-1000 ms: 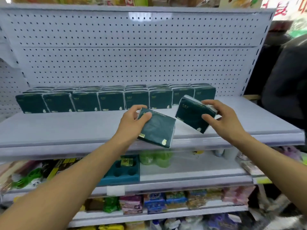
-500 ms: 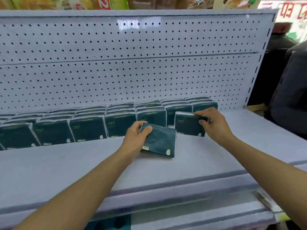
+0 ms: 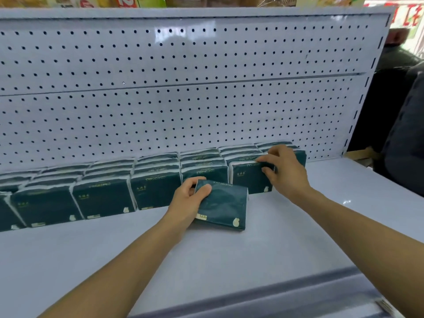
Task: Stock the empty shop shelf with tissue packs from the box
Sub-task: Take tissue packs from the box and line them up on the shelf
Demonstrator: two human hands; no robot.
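Your left hand grips a dark green tissue pack at its left edge, thumb curled over the front face and fingers behind it. That pack leans tilted, its top edge tipped back toward the row and its bottom edge resting on the shelf; its long axis runs left to right, and its printed face points up and toward you. It sits just in front of the row, apart from the pegboard behind.

Your right hand is curled over the top of the end pack, fingers hooked on its upper edge and thumb on the front. This pack stands upright, face toward you, long axis left to right, touching the pack behind it at the right end of the row.

So both hands are clamped, each on its own pack, and they are near each other but not touching.

Count: two packs in your hands. The front line of the row shows about six upright faces counting the one under your right hand, the leftmost cut off by the frame edge. Behind each stand more packs, two or three deep; the exact number cannot be told. All of them point the same way, faces forward.
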